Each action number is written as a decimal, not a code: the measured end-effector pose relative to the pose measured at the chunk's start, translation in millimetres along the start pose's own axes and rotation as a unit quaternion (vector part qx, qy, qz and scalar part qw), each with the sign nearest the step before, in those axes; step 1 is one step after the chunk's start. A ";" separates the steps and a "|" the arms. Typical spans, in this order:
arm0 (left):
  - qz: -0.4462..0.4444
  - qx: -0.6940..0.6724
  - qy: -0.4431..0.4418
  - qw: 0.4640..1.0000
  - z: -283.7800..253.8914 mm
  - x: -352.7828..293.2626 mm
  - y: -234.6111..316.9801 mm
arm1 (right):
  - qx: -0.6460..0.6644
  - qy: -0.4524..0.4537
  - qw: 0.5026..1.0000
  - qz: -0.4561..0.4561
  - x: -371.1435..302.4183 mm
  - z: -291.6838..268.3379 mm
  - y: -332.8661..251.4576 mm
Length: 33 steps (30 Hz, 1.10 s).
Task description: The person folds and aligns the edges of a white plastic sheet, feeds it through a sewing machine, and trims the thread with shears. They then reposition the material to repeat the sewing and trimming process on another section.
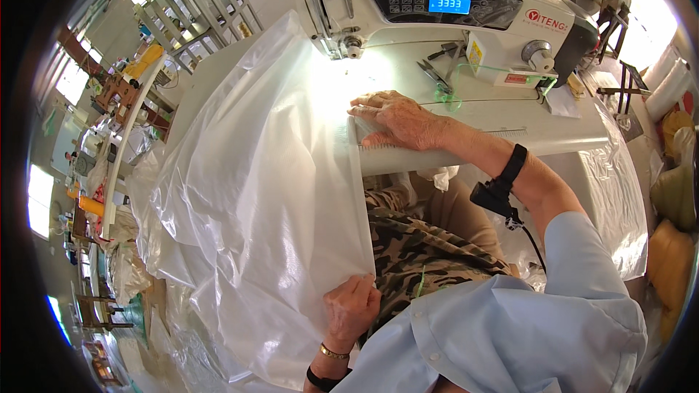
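head view: glossy, translucent white plastic sheet (269,175) draped over the pale grey counter (564,132), beside the white sewing machine (437,18) — left hand (352,308) closed on its right edge, right hand (399,121) open, fingers extended, at that edge.

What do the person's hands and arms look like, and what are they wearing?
Both the right hand and left hand are bare, with no gloves. The right arm has a short, light blue sleeve and a black strap with a small black box and a black cable. The left arm wears a thin gold-coloured band and a black band.
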<state>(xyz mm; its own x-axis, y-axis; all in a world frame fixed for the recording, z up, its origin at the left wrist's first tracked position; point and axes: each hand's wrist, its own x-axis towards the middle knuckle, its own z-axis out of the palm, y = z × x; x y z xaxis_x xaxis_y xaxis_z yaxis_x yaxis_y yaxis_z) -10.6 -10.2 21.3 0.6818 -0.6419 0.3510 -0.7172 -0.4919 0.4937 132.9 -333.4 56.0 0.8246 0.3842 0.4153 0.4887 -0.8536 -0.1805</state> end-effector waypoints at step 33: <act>-0.014 0.024 0.055 0.998 -12.6 55.2 -12.6 | 0.203 -0.106 0.973 -0.013 -76.7 38.7 -91.3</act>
<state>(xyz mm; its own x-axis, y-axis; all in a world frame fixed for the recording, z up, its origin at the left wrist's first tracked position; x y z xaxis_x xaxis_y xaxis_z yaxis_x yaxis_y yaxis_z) 37.9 -32.0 44.4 0.7110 -0.5605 0.4246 -0.7024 -0.5381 0.4660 36.1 -271.3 6.1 0.8301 0.5038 0.2389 0.5464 -0.6497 -0.5285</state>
